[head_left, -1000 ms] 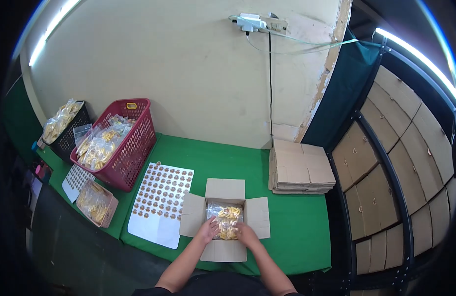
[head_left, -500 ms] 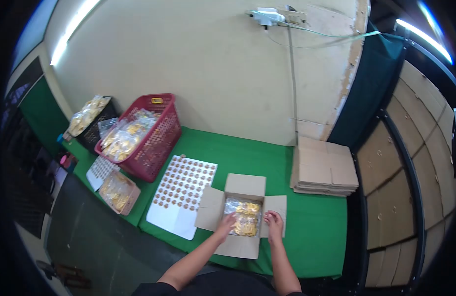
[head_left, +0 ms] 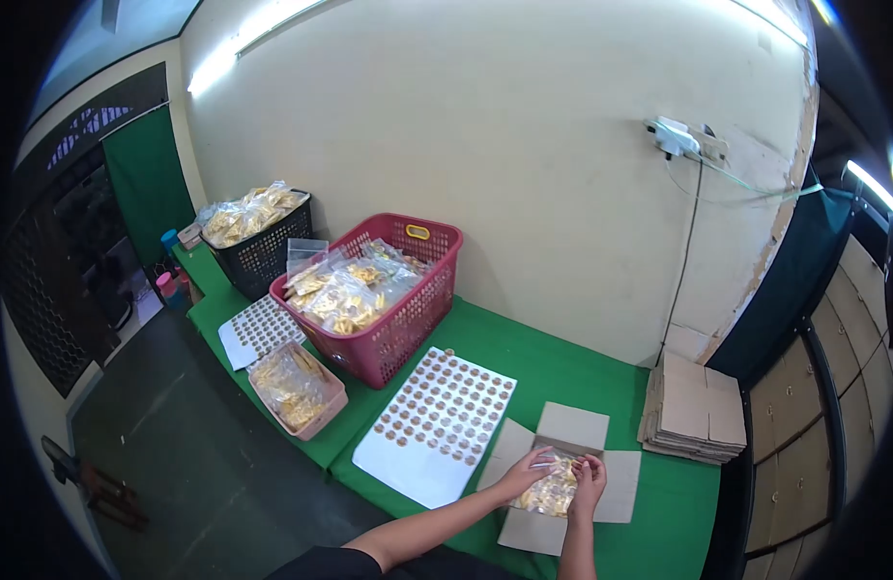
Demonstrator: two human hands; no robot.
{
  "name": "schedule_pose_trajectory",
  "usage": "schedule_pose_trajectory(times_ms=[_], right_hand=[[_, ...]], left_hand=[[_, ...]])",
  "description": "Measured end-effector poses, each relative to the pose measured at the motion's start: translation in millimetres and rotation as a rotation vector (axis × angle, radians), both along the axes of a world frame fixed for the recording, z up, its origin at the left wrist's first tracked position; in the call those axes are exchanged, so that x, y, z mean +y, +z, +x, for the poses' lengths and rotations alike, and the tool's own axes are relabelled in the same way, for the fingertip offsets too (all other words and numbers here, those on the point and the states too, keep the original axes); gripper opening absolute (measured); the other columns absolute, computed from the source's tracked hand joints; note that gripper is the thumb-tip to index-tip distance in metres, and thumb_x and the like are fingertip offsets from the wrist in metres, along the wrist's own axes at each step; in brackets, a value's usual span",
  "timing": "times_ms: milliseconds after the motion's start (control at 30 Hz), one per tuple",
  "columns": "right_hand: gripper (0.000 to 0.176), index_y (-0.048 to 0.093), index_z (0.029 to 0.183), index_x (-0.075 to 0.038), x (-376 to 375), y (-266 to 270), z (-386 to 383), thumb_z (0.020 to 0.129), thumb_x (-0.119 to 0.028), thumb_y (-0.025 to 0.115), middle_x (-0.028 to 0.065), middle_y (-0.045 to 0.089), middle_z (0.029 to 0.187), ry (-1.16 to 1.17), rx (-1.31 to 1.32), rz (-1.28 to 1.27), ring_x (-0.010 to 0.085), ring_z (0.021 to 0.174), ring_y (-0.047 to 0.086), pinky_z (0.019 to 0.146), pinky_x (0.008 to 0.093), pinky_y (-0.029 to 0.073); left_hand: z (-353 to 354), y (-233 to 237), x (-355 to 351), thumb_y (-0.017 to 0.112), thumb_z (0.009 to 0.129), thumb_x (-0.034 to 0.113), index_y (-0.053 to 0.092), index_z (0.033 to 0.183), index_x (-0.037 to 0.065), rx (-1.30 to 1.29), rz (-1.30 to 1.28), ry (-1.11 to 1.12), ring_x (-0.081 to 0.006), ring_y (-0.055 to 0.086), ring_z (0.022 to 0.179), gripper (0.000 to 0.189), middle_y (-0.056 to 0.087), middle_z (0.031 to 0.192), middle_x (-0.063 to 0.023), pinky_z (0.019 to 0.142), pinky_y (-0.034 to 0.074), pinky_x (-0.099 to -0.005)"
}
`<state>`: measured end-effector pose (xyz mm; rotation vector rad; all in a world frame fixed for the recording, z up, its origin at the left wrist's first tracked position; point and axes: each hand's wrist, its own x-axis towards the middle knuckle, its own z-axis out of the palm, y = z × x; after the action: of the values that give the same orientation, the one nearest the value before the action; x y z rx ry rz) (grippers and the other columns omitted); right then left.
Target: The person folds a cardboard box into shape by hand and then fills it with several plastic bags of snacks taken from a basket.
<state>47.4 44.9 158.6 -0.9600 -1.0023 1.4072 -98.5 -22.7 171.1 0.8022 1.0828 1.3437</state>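
An open cardboard box [head_left: 533,535] sits on the green-covered table with its flaps spread out. Inside it lies a clear plastic bag [head_left: 548,498] filled with small gold-coloured pieces. My left hand [head_left: 524,476] reaches in from the left, its fingers closed at the upper part of the bag. On the other side, my right hand [head_left: 589,481] has curled fingers pinching near the bag's upper right edge. The fingertips partly cover the bag's top. Left of the box is a white sheet [head_left: 408,472] with rows of small round brown pieces.
A maroon basket [head_left: 408,333] full of filled bags stands at the left, with a black basket [head_left: 263,256] of bags behind it. Nearer are a pink tray [head_left: 321,416] and a second dotted sheet [head_left: 239,348]. Flattened cardboard [head_left: 698,406] is stacked at the right.
The view has turned left, so everything sits further right in it. My hands have come closer together over the bag; my right hand has moved from the right flap to above the bag.
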Motion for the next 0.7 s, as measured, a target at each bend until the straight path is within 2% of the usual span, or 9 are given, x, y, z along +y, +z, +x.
schedule_pose_trajectory(times_ms=[67,200,267,400,467,533,600,667,700], right_hand=[[0.016,0.052,0.105,-0.001,-15.4,24.5,-38.5,0.091,-0.007,0.049,0.0092,0.058,0.095,-0.030,-0.009,0.034,0.0153,0.080,0.059,0.073,0.0260,0.050],[0.017,0.051,0.106,0.000,-35.7,35.6,-121.6,0.091,-0.008,0.050,0.0101,0.057,0.097,0.019,0.074,0.106,0.0173,0.088,0.058,0.075,0.0266,0.050],[0.018,0.051,0.108,0.000,-50.1,55.7,-162.3,0.091,-0.008,0.049,0.0101,0.058,0.098,0.024,0.073,0.102,0.0175,0.089,0.059,0.075,0.0270,0.050],[0.019,0.051,0.108,0.000,-62.4,85.6,-237.8,0.091,-0.008,0.050,0.0101,0.058,0.099,0.119,0.041,0.157,0.0173,0.089,0.059,0.078,0.0279,0.050],[0.019,0.052,0.108,0.000,-58.2,94.8,-272.8,0.091,-0.009,0.050,0.0105,0.058,0.100,0.210,0.097,0.206,0.0177,0.089,0.059,0.080,0.0286,0.049],[0.018,0.052,0.107,0.000,-56.5,106.1,-312.7,0.091,-0.008,0.050,0.0105,0.059,0.099,0.246,0.130,0.238,0.0174,0.089,0.059,0.081,0.0291,0.049],[0.017,0.053,0.106,0.000,-60.9,123.0,-349.6,0.091,-0.007,0.050,0.0099,0.060,0.098,0.321,0.118,0.245,0.0162,0.089,0.058,0.080,0.0290,0.049],[0.017,0.053,0.106,0.000,-71.2,133.1,-391.3,0.091,-0.007,0.050,0.0098,0.060,0.098,0.351,0.158,0.251,0.0157,0.089,0.058,0.080,0.0289,0.049],[0.017,0.053,0.106,0.000,-75.9,138.1,-410.3,0.091,-0.007,0.050,0.0097,0.060,0.097,0.384,0.168,0.275,0.0152,0.089,0.058,0.080,0.0289,0.048]], left_hand=[[-36.4,13.1,-9.0,0.060,0.088,0.023,0.032,0.136,0.005,-0.006,0.126,-0.008,-0.0206,0.046,0.119,0.059,0.047,0.126,-0.0146,0.099,0.039,-0.0328],[-119.8,40.9,-34.4,0.059,0.089,0.022,0.033,0.136,0.005,0.037,0.146,0.014,-0.0213,0.046,0.118,0.056,0.047,0.126,-0.0147,0.098,0.039,-0.0330],[-158.9,69.0,-48.4,0.059,0.089,0.023,0.033,0.135,0.005,0.104,0.111,0.044,-0.0212,0.048,0.116,0.056,0.048,0.125,-0.0134,0.097,0.039,-0.0324],[-225.6,71.0,-56.5,0.059,0.089,0.021,0.038,0.133,0.005,0.010,0.192,0.145,-0.0171,0.051,0.110,0.052,0.052,0.123,-0.0106,0.093,0.041,-0.0305],[-260.7,84.2,-64.4,0.059,0.089,0.023,0.037,0.134,0.006,0.058,0.202,0.178,-0.0171,0.049,0.114,0.053,0.051,0.126,-0.0089,0.094,0.040,-0.0302],[-293.1,98.7,-77.6,0.058,0.089,0.019,0.039,0.132,0.004,0.084,0.167,0.327,-0.0164,0.050,0.112,0.050,0.053,0.123,-0.0081,0.092,0.040,-0.0287],[-333.6,114.6,-100.4,0.057,0.089,0.017,0.041,0.129,0.002,0.126,0.261,0.399,-0.0173,0.052,0.110,0.045,0.054,0.120,-0.0090,0.092,0.041,-0.0295],[-376.6,145.0,-129.4,0.057,0.088,0.012,0.045,0.125,0.001,0.026,0.239,0.477,-0.0170,0.054,0.107,0.040,0.056,0.117,-0.0094,0.092,0.041,-0.0270],[-406.6,136.9,-139.1,0.056,0.088,0.010,0.048,0.121,-0.001,0.074,0.322,0.570,-0.0165,0.055,0.104,0.036,0.058,0.112,-0.0090,0.091,0.042,-0.0268]])
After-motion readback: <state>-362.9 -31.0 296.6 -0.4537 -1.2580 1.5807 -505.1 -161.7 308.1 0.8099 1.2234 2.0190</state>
